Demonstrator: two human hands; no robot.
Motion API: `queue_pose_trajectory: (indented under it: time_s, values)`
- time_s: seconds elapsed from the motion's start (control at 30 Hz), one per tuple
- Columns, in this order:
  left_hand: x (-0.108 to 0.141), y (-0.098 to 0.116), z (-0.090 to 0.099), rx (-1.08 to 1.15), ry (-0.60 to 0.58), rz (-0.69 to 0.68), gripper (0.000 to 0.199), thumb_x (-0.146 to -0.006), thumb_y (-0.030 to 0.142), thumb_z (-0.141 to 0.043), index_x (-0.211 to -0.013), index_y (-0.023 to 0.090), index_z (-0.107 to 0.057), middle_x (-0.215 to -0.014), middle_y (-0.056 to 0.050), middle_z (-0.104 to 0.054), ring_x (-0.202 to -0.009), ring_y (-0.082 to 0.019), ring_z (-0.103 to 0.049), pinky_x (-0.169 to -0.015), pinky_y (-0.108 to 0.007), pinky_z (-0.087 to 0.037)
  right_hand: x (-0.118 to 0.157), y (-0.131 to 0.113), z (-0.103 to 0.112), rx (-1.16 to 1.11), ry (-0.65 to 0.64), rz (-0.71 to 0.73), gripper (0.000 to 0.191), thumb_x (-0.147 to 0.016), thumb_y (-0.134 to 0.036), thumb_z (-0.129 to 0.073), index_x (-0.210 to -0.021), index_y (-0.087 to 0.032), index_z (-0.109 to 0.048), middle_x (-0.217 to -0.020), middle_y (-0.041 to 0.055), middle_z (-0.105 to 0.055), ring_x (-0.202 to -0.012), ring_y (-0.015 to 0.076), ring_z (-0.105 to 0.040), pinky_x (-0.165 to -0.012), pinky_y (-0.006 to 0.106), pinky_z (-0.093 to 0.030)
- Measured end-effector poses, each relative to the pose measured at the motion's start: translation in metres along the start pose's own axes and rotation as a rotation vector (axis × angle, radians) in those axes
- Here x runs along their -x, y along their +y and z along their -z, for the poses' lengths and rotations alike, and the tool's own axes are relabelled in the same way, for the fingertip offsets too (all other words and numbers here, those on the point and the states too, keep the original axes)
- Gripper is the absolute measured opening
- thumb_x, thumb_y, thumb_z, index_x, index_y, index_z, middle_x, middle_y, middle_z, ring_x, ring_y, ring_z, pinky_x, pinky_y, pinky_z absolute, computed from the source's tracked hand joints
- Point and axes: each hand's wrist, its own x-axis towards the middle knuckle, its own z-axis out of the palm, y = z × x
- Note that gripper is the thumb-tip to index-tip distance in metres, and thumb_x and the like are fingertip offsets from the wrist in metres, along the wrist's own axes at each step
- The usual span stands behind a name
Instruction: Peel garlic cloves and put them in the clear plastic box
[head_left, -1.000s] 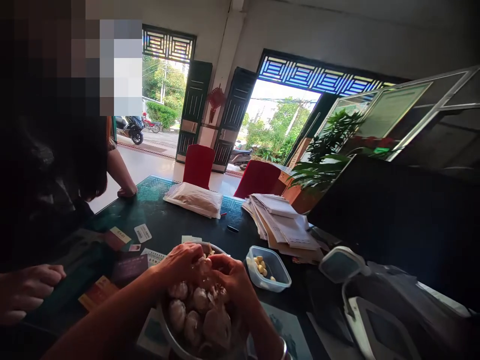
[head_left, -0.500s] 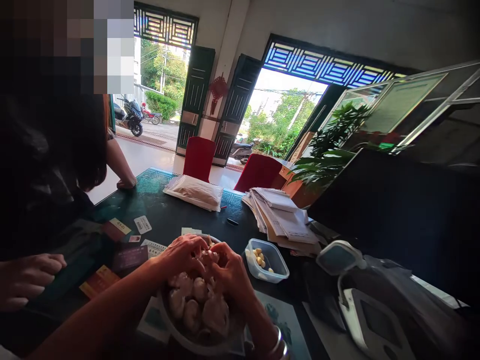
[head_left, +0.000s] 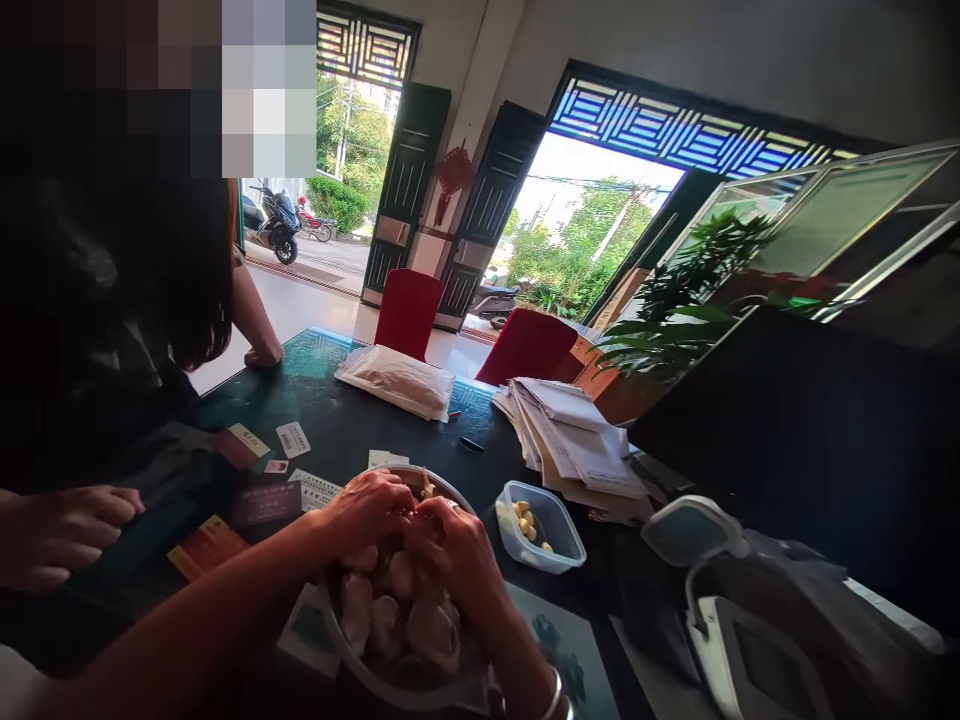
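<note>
Below me, a round pale bowl [head_left: 337, 640] holds several garlic bulbs [head_left: 386, 620] with whitish, pinkish skins. Both hands are over its far side, fingertips meeting. My left hand [head_left: 375, 505] is closed, fingers bent inward on a garlic bulb mostly hidden by them. From the other side, my right hand [head_left: 457, 545] grips the same bulb, thumb and fingers pinched. A thin dry stalk [head_left: 427, 484] sticks up just beyond the fingers. Right of the bowl, a clear plastic box [head_left: 559, 555] contains several peeled garlic cloves [head_left: 525, 520].
At left, another person's fist [head_left: 71, 535] rests near the dark table [head_left: 315, 375]. Cards [head_left: 266, 503] lie left of the bowl. A wrapped packet [head_left: 397, 380], a pen [head_left: 472, 444] and stacked papers [head_left: 562, 440] are farther back. A white device [head_left: 735, 640] and dark monitor [head_left: 810, 430] stand right.
My fingers have closed in further, hiding the bulb that showed between them before. The whole view has shifted slightly, with the scene moving right.
</note>
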Motion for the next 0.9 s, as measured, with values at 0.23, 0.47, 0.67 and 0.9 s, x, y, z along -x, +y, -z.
queue_pose_trajectory:
  time_s: [0.23,0.47,0.67,0.9]
  values:
    - [-0.002,0.001,0.003,0.022,-0.019,0.023,0.013,-0.068,0.029,-0.070,-0.076,0.019,-0.071,-0.076,-0.004,-0.068,-0.080,-0.021,-0.059,-0.071,-0.028,-0.042,0.001,0.001,-0.001,0.026,0.013,0.016,0.015,-0.081,-0.034,-0.060,-0.084,-0.020,-0.061,-0.080,0.0036,-0.065,-0.074,0.0187,-0.059,-0.063,0.027,-0.041]
    - [-0.002,-0.002,0.001,0.062,0.024,0.021,0.007,-0.069,0.022,-0.067,-0.073,0.020,-0.073,-0.073,-0.003,-0.068,-0.074,-0.019,-0.058,-0.070,-0.026,-0.042,0.001,0.002,-0.003,-0.008,0.021,0.027,0.017,-0.083,-0.037,-0.058,-0.083,-0.020,-0.062,-0.081,0.0037,-0.067,-0.074,0.0186,-0.060,-0.062,0.027,-0.042]
    - [0.000,0.005,0.009,0.104,-0.007,-0.008,0.014,-0.072,0.015,-0.059,-0.074,0.018,-0.073,-0.072,-0.004,-0.070,-0.071,-0.017,-0.060,-0.069,-0.025,-0.042,0.001,-0.002,-0.003,-0.017,0.022,0.037,0.022,-0.082,-0.041,-0.058,-0.084,-0.020,-0.063,-0.075,0.0034,-0.065,-0.067,0.0174,-0.058,-0.062,0.027,-0.042]
    - [0.001,0.005,0.010,0.092,-0.005,-0.030,0.014,-0.073,0.018,-0.059,-0.071,0.017,-0.072,-0.070,-0.004,-0.068,-0.067,-0.016,-0.059,-0.067,-0.023,-0.041,0.002,0.001,-0.004,-0.017,0.015,0.034,0.021,-0.084,-0.039,-0.057,-0.079,-0.020,-0.062,-0.070,0.0018,-0.064,-0.065,0.0165,-0.057,-0.060,0.027,-0.041]
